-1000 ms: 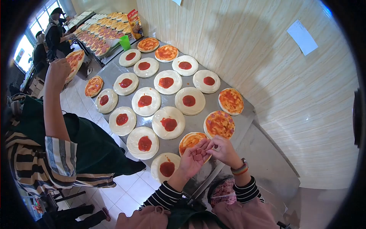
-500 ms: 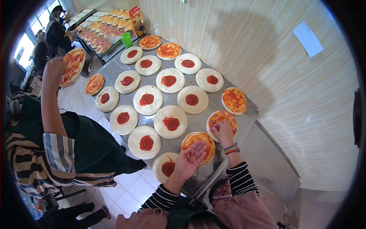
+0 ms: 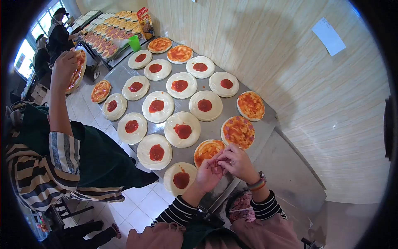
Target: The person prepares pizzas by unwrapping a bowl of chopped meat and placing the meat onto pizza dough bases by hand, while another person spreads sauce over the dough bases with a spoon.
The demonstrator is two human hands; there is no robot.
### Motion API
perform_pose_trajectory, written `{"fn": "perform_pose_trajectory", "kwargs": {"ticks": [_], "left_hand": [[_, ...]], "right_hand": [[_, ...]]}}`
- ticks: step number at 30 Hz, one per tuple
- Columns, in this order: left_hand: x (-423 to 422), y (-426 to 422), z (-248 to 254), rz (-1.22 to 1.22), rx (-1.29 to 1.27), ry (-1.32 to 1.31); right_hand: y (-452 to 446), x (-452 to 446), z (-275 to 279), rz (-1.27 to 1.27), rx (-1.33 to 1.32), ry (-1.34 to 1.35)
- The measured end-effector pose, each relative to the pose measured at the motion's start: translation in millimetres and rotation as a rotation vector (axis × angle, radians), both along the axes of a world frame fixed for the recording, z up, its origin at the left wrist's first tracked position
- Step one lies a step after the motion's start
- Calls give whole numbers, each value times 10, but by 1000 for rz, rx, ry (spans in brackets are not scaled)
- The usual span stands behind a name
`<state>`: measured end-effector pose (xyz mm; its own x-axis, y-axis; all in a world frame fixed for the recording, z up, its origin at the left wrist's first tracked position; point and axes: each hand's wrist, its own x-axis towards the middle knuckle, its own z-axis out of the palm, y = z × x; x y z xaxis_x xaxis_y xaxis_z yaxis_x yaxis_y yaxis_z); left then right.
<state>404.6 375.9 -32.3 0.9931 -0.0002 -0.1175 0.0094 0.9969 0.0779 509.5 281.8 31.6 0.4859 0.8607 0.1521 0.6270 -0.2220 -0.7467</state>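
Note:
My left hand (image 3: 208, 175) is cupped palm up, fingers curled around a few small pink meat bits (image 3: 216, 169). The thumb and fingers of my right hand (image 3: 237, 163) pinch together over that palm; what they grip is mostly hidden. Below and beyond both hands lies a sauced pizza base (image 3: 206, 152), partly covered by them. Just past my right hand is a pizza base with sauce and scattered pink bits (image 3: 238, 133). A bowl of diced pink meat (image 3: 241, 207) sits close to my body, under my right forearm.
Dough rounds with sauce in the middle (image 3: 182, 129) cover much of the metal table (image 3: 213, 128). At left, a person's hand (image 3: 66, 68) holds up a sauced pizza base (image 3: 78, 72). A green cup (image 3: 134, 43) stands at the far end; a wall (image 3: 282, 54) borders the right.
My right hand has come back from the pink-topped pizza base to my left palm. My left fingers have curled up. The other person's raised pizza base has turned more edge-on.

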Motion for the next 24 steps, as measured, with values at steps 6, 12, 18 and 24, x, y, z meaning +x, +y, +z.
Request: {"fn": "perform_pose_trajectory", "kwargs": {"ticks": [6, 12, 18, 24], "left_hand": [[13, -100, 18, -35, 19, 56], [-1, -149, 24, -67, 56, 124], [44, -162, 220, -137, 118, 186], [-25, -211, -83, -121, 133, 113]], "right_hand": [[-146, 18, -34, -40, -1, 68], [-170, 14, 48, -32, 7, 54], [-201, 35, 92, 108, -85, -111], [-269, 29, -102, -214, 70, 551]]}}
